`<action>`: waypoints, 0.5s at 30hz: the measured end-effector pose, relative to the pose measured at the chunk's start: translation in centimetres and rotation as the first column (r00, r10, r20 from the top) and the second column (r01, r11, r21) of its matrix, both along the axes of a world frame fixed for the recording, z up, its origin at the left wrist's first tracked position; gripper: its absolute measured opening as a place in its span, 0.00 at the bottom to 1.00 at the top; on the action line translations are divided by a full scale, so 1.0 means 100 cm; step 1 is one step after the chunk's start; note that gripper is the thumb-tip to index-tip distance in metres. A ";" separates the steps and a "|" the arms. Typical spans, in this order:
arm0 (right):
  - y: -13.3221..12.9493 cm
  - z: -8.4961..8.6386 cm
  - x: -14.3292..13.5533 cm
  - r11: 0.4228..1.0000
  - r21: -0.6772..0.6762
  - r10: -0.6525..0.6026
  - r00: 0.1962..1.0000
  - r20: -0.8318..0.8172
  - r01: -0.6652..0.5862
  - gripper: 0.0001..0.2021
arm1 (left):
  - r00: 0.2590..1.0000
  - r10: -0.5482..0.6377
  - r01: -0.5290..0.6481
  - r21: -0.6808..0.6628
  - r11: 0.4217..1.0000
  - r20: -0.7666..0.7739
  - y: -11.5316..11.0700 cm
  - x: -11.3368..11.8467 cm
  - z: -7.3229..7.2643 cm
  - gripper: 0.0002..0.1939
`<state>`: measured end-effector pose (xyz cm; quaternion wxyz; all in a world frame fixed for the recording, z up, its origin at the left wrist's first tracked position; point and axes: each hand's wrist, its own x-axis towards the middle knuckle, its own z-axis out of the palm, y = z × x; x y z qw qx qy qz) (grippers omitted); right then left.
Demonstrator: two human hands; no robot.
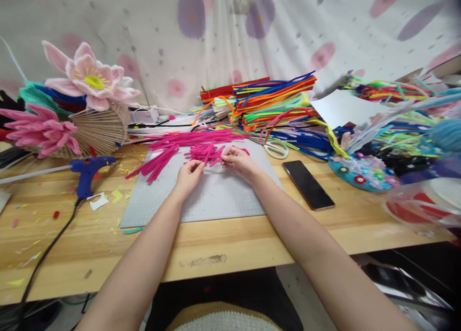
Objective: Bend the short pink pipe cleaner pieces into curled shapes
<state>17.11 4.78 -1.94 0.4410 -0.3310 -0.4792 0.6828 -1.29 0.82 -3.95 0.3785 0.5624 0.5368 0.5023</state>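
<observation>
While both hands are up close, the left hand [190, 175] and right hand [237, 160] have fingertips pinched nearly shut; I can't tell on what. Hot-pink sticks [206, 151] lie just past them, toward twelve o'clock. A phone [308, 184] sits at the gray mat's [230, 196] three o'clock.

The long table [252, 235] is of smooth pale wood; the black flat phone [309, 184] has glossy surface.
</observation>
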 end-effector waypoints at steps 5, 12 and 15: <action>-0.001 -0.007 -0.011 1.000 -0.022 0.005 1.000 0.017 -0.005 0.12 | 0.997 -0.042 0.043 0.015 0.999 -0.064 0.000 0.003 -0.003 0.10; -0.007 -0.008 -0.022 0.994 -0.056 0.095 0.995 0.029 -0.093 0.20 | 0.975 -0.026 0.048 0.093 0.995 -0.223 -0.001 0.004 -0.003 0.09; -0.010 -0.005 -0.023 0.990 -0.040 0.137 0.988 0.072 -0.134 0.16 | 0.957 0.009 0.020 0.099 0.995 -0.288 -0.002 0.003 -0.003 0.08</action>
